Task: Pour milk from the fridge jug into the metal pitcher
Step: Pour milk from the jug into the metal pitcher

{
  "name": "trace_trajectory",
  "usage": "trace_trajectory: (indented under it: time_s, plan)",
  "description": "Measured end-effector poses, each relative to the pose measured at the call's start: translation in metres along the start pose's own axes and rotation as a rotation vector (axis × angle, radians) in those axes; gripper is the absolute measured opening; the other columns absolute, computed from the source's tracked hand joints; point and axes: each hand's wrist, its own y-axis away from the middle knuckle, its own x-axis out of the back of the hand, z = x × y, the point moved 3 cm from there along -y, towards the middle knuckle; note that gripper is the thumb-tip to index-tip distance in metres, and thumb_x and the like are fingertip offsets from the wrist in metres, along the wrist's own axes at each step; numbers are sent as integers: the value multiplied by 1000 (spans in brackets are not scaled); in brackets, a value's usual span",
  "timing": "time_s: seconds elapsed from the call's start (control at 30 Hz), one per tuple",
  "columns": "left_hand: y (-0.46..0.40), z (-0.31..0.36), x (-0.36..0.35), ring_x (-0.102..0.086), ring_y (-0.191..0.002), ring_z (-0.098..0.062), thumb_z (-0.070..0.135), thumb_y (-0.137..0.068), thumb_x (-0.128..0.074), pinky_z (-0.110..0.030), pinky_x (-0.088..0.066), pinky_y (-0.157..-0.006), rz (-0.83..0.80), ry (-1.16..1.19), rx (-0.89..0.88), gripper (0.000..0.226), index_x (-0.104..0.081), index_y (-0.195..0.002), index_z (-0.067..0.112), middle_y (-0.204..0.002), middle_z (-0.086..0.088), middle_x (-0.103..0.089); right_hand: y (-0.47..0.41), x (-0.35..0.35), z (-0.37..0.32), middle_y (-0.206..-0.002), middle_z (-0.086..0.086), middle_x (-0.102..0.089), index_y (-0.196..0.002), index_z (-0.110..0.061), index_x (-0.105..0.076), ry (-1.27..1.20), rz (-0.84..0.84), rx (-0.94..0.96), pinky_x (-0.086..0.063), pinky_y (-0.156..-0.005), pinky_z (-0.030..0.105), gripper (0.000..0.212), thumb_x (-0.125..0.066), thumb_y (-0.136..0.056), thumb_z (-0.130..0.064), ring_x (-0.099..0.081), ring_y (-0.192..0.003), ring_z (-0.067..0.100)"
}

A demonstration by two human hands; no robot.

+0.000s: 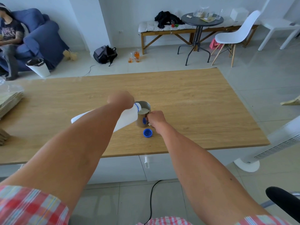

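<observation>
A white plastic milk jug [128, 118] is tipped far over, its blue-ringed neck resting at the rim of the metal pitcher [142, 118]. My left hand [121, 99] grips the jug from above near its neck. White milk shows inside the pitcher. My right hand [155, 119] holds the pitcher's handle on its near right side. The jug's blue cap [147, 133] lies on the wooden table [194, 103] just in front of the pitcher.
A stack of paper bags [9, 101] lies at the table's left edge. A white tower fan [276, 143] stands right of the table. Beyond are a blue armchair with a seated person [9, 38], a white bin [38, 67], a backpack [104, 54] and a round table [202, 20].
</observation>
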Motion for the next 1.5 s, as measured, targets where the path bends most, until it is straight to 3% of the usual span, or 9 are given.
trace_trajectory:
  time_s: [0.33, 0.6, 0.77, 1.0, 1.07, 1.2, 1.5]
  plan:
    - [0, 1, 1, -60, -105, -35, 21, -102, -35, -42, -44, -81, 2, -13, -2, 37, -61, -124, 8, -124, -17, -62, 0, 1, 0, -72, 4, -56, -87, -10, -66, 0, -3, 3, -36, -54, 28, 24, -44, -92, -1, -43, -60, 16]
    - [-1, 0, 0, -61, -108, -36, 22, -100, -36, -44, -48, -87, -4, 8, -6, 36, -62, -122, 8, -121, -16, -63, 2, 3, -1, -68, 2, -58, -83, -9, -66, -2, -11, -2, -36, -54, 27, 26, -43, -91, 0, -45, -58, 15]
    - [-1, 0, 0, -58, -100, -34, 22, -101, -36, -41, -43, -80, 3, -1, -9, 36, -62, -121, 8, -119, -16, -63, 2, 3, 0, -70, 2, -58, -95, -4, -72, -6, 1, -18, -36, -53, 26, 28, -44, -93, -1, -45, -59, 15]
    - [0, 0, 1, -60, -111, -35, 23, -102, -36, -43, -45, -86, 5, -10, -9, 38, -61, -127, 8, -126, -17, -61, 3, 2, 0, -78, 5, -61, -104, 2, -73, 3, 4, -23, -36, -52, 27, 31, -44, -93, -2, -45, -59, 16]
    - [1, 1, 1, -60, -110, -35, 23, -102, -36, -42, -44, -84, 4, -7, -6, 38, -61, -127, 9, -125, -16, -61, 3, 2, 0, -78, 6, -61, -100, 0, -73, 2, 3, -21, -36, -52, 28, 30, -44, -93, -2, -44, -60, 16]
    - [1, 1, 2, -58, -118, -38, 23, -102, -36, -46, -47, -95, -6, -1, 7, 40, -59, -132, 8, -133, -18, -59, 4, 3, -1, -70, 2, -58, -86, -8, -68, 11, -6, -5, -35, -52, 28, 26, -43, -91, -1, -43, -58, 16]
    - [1, 1, 3, -59, -112, -36, 22, -101, -37, -41, -43, -85, -8, -2, -2, 38, -60, -128, 10, -129, -15, -60, -1, 2, 1, -74, 4, -56, -89, -10, -66, 8, -6, -4, -34, -52, 28, 23, -44, -91, -3, -41, -59, 16]
